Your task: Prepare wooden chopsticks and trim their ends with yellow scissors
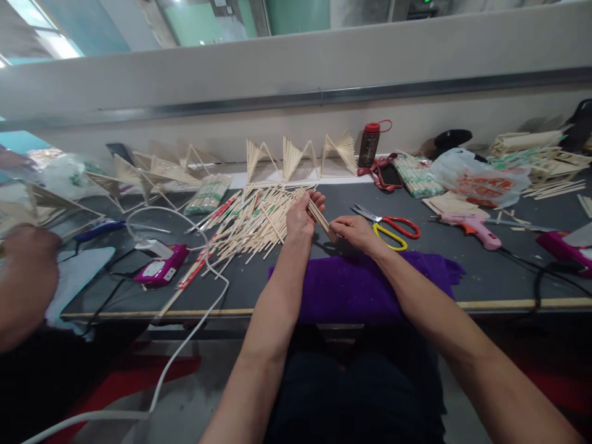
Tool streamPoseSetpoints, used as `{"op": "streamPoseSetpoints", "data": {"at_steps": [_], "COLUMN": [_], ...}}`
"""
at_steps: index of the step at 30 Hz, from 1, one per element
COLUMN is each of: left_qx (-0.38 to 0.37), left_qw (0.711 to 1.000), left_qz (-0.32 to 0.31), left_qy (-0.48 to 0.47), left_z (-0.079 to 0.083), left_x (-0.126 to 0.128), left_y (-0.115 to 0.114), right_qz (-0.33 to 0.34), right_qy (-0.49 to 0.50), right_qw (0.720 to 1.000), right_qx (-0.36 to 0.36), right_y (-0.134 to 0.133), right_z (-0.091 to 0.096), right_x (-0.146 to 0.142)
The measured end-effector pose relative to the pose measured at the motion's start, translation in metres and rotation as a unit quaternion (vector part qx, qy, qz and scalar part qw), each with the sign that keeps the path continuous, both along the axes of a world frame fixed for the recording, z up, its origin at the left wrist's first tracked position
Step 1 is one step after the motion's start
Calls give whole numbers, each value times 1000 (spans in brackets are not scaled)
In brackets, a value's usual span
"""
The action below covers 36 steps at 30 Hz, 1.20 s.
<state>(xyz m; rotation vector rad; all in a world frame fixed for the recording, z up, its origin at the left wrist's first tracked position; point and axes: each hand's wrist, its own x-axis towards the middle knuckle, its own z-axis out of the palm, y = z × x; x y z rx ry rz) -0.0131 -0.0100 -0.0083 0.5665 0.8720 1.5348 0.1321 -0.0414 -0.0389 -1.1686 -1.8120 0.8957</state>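
My left hand [303, 216] is closed round a small bundle of thin wooden sticks [320, 217] held above the dark table [490, 271]. My right hand [354, 232] pinches the lower end of the same bundle with its fingertips. Just left of my hands lies a loose pile of sticks [252, 225], some in red and green printed wrappers. A purple cloth [356, 290] is spread on the table edge under my forearms.
Scissors with red and yellow handles [391, 227] lie right of my hands, then a pink glue gun [472, 227]. Fan-shaped stick frames [296, 157] lean on the back wall beside a red bottle [369, 145]. Another person's hand [25, 271] shows at the left.
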Motion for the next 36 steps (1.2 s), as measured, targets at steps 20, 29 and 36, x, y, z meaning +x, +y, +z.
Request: {"op": "streamPoseSetpoints", "data": {"at_steps": [20,29,36], "left_qx": [106,176,174], "left_qw": [988,958,947], "left_qz": [-19,-139,-183], "left_qy": [114,179,198], "left_z": [13,21,20], "left_x": [-8,-1,7], "left_y": [-20,-40,-47], "right_qz": [-80,-171,-80], "right_qy": [-261,-296,-48], "right_qw": [957,931,980], "right_qx": [92,130,175], "right_y": [2,3,-18], "right_z": [9,0,31], "right_x": [14,95,83]}}
